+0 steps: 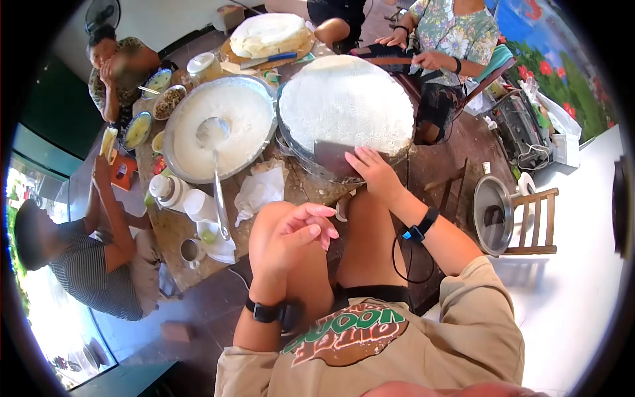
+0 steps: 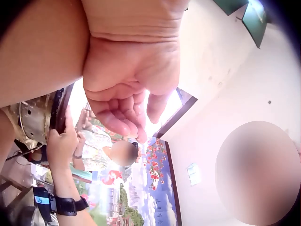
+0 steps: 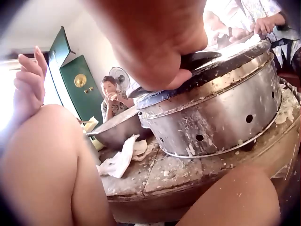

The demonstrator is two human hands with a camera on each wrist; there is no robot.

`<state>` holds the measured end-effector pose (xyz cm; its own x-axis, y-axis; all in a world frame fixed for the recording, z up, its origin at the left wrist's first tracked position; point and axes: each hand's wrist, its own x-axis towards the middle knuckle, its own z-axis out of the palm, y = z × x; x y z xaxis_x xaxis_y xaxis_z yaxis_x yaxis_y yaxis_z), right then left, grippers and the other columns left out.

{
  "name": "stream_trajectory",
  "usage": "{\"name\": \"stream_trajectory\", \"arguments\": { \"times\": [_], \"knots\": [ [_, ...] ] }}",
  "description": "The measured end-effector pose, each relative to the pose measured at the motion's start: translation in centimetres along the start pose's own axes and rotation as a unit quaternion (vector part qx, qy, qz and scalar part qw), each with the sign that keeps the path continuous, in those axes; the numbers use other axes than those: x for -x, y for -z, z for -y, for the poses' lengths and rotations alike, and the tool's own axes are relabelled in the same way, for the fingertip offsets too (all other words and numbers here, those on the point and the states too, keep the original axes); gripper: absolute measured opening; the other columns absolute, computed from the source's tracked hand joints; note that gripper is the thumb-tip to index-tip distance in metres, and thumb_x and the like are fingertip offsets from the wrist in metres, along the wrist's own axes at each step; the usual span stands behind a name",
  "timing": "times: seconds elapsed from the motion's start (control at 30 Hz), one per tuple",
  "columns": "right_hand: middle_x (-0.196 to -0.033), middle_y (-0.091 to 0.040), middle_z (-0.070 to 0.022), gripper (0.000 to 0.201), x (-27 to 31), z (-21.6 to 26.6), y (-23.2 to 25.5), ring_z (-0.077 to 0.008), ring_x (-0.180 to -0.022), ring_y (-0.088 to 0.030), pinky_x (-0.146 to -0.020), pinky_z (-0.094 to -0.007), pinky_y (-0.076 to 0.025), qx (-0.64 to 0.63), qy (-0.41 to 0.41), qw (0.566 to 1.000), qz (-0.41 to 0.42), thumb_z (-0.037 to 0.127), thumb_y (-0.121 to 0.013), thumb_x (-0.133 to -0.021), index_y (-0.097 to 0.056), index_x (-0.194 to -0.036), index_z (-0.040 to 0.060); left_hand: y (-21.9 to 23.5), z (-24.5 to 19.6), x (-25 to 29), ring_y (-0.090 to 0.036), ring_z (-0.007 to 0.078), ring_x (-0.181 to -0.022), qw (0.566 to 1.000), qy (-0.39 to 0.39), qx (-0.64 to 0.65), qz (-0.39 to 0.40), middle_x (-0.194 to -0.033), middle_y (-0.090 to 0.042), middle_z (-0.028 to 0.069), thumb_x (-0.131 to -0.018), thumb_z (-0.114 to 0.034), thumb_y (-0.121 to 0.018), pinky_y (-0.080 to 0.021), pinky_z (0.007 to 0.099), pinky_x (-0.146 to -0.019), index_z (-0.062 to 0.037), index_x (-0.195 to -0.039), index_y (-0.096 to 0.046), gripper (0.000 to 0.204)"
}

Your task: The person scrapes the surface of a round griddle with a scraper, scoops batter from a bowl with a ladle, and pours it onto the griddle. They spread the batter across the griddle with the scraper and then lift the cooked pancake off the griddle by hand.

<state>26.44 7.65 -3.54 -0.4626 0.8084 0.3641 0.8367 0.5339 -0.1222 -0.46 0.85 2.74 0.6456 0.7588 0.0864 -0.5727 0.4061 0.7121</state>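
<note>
The right hand [image 1: 378, 175] is gripping a dark scraper [image 1: 329, 156], its fingers lying on the flat face, probably to keep the blade steady and its angle under control. The scraper is standing at the near edge of the griddle [image 3: 211, 74]; whether its lower edge is touching the white layer [image 1: 345, 99] is not showing clearly. The griddle is sitting on a holed metal drum [image 3: 221, 115], which is raising it above the desk [image 3: 178, 170]; the holes are presumably letting air through. The left hand [image 1: 294, 239] is hanging above the lap with fingers loosely bent and holding nothing, likely being kept clear of the work surface. The bowl [image 1: 268, 109] is standing just beside the griddle, apparently keeping its batter [image 1: 188, 135] within short reach. The ladle [image 1: 219, 192] is resting in the batter, its handle crossing the near rim toward the person, an arrangement suiting quick pickup. A white cloth [image 1: 261, 190] is lying near the bowl, perhaps serving for wiping. Beyond both vessels, a stack [image 1: 268, 34] of pale sheets is occupying the far side, with a knife [image 1: 268, 60] lying beside it, presumably staying away from the wet batter.
</note>
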Motion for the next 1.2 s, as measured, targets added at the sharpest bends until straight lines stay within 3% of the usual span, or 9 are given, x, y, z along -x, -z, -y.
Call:
{"name": "stream_trajectory", "arguments": {
  "times": [0.27, 0.43, 0.5, 0.6, 0.63, 0.8, 0.9, 1.0, 1.2],
  "knots": [
    [-0.125, -0.049, -0.0198, 0.051, 3.6, 0.7, 2.0, -0.0352, -0.118, -0.046, -0.104, -0.0424, -0.034, -0.014, -0.014, 1.0, 0.015, -0.004, -0.047, -0.078, -0.046, -0.128, 0.0079, -0.3, -0.2, 0.5, -0.058, 0.0163, -0.073, 0.999, -0.012, -0.023, -0.039, -0.085, -0.063, 0.0101, -0.088, -0.016, -0.056, -0.046, 0.0269, -0.064, 0.002, -0.114, -0.055, 0.031],
    [-0.109, -0.063, -0.0157, 0.041, 6.9, 3.1, 7.1, -0.028, -0.101, -0.061, -0.091, -0.036, -0.045, -0.219, -0.2, 0.954, -0.035, 0.0, -0.054, -0.08, -0.054, -0.121, 0.0051, -0.7, -0.4, 1.2, -0.058, 0.018, -0.07, 0.997, -0.024, -0.02, -0.067, -0.086, -0.063, 0.0104, -0.088, -0.016, -0.057, -0.047, 0.0283, -0.063, 0.0033, -0.111, -0.057, 0.03],
    [-0.106, -0.064, -0.0119, 0.045, 9.3, 2.6, 6.5, -0.018, -0.093, -0.063, -0.083, -0.0286, -0.049, -0.374, -0.32, 0.869, -0.045, -0.002, -0.058, -0.076, -0.054, -0.121, 0.0024, -0.7, -0.6, 1.9, -0.058, 0.0177, -0.071, 0.994, -0.028, -0.028, -0.099, -0.086, -0.063, 0.0099, -0.089, -0.015, -0.056, -0.047, 0.0286, -0.064, 0.0034, -0.111, -0.057, 0.029],
    [-0.093, -0.062, -0.0057, 0.03, 10.3, 4.6, 7.0, -0.0172, -0.081, -0.061, -0.074, -0.0325, -0.051, -0.784, -0.29, 0.538, -0.111, 0.007, -0.058, -0.084, -0.053, -0.113, 0.0025, -1.5, -1.7, 1.7, -0.058, 0.017, -0.072, 0.992, -0.012, -0.006, -0.121, -0.086, -0.062, 0.009, -0.091, -0.011, -0.052, -0.046, 0.0279, -0.068, 0.0034, -0.114, -0.055, 0.027],
    [-0.082, -0.061, -0.004, 0.024, 9.7, 6.8, 6.5, -0.0153, -0.07, -0.059, -0.06, -0.0295, -0.051, -0.759, -0.348, 0.493, -0.245, 0.022, -0.059, -0.088, -0.055, -0.106, 0.0053, -1.8, -1.6, 1.8, -0.058, 0.017, -0.072, 0.994, -0.012, 0.01, -0.112, -0.086, -0.062, 0.0088, -0.091, -0.011, -0.052, -0.046, 0.0277, -0.068, 0.0034, -0.114, -0.055, 0.027],
    [-0.067, -0.052, 0.0009, 0.029, 15.4, 5.8, -2.0, -0.0084, -0.051, -0.051, -0.04, -0.0189, -0.038, -0.803, -0.471, 0.3, -0.209, 0.042, -0.055, -0.089, -0.054, -0.088, 0.0134, -1.6, -1.2, 1.2, -0.057, 0.0169, -0.072, 0.997, -0.016, 0.056, -0.058, -0.088, -0.062, 0.0088, -0.092, -0.009, -0.049, -0.046, 0.0277, -0.07, 0.0026, -0.116, -0.053, 0.027],
    [-0.071, -0.053, -0.0001, 0.029, 18.4, 6.1, -4.8, -0.0108, -0.055, -0.052, -0.043, -0.0226, -0.041, -0.935, -0.288, 0.198, -0.061, 0.04, -0.056, -0.089, -0.055, -0.093, 0.011, -0.6, -0.7, 1.0, -0.057, 0.0168, -0.073, 0.995, -0.024, 0.04, -0.084, -0.089, -0.062, 0.0091, -0.091, -0.01, -0.05, -0.046, 0.0273, -0.069, 0.0005, -0.117, -0.053, 0.028],
    [-0.082, -0.058, -0.0049, 0.033, 17.7, 8.8, -2.8, -0.0189, -0.07, -0.059, -0.053, -0.0328, -0.05, -0.811, -0.458, 0.333, -0.145, 0.033, -0.063, -0.084, -0.055, -0.104, 0.009, 0.0, 0.8, 0.1, -0.057, 0.0176, -0.072, 0.996, -0.036, 0.053, -0.069, -0.088, -0.063, 0.0088, -0.09, -0.011, -0.052, -0.047, 0.0281, -0.066, -0.0004, -0.118, -0.053, 0.03],
    [-0.08, -0.063, -0.0112, 0.033, 18.3, 7.7, -2.7, -0.0246, -0.073, -0.063, -0.058, -0.0359, -0.053, -0.841, -0.425, 0.324, -0.087, 0.032, -0.066, -0.08, -0.06, -0.1, 0.0067, 0.4, 2.6, 1.8, -0.057, 0.0192, -0.075, 0.996, -0.059, 0.016, -0.061, -0.09, -0.062, 0.01, -0.09, -0.014, -0.054, -0.047, 0.0301, -0.067, -0.0011, -0.118, -0.052, 0.031]
  ]
}}
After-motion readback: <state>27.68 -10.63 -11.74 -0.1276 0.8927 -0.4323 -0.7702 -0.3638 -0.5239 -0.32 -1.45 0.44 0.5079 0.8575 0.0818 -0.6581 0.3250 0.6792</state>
